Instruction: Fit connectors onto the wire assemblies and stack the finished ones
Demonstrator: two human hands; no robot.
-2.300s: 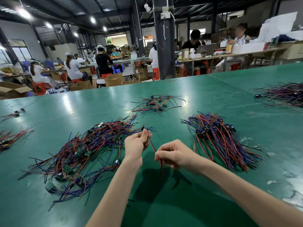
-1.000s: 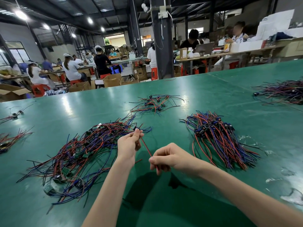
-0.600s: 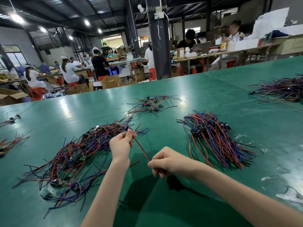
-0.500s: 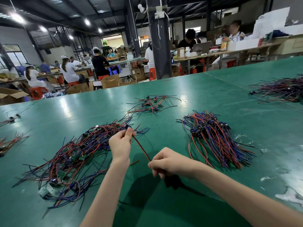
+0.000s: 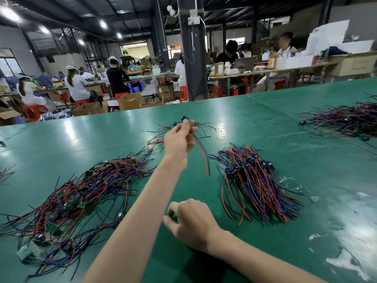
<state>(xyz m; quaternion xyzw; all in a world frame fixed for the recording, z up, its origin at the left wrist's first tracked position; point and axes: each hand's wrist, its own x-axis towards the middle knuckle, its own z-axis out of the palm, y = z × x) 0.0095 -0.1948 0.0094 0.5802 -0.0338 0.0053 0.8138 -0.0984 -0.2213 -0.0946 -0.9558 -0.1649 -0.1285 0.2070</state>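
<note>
Wire assembly pinched in left hand fingers; right hand fingers loosely curled, empty.

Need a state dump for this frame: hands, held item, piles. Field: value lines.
left hand: raised, reaching forward, pinches wire assembly
wire assembly: red lead hangs free, clear of the table
right hand: low, fingers loosely curled, nothing seen in it
connector pile: right of hands, wires bundled, blue connectors on
tangled pile: left of hands, loose
far small pile: behind left hand
</note>
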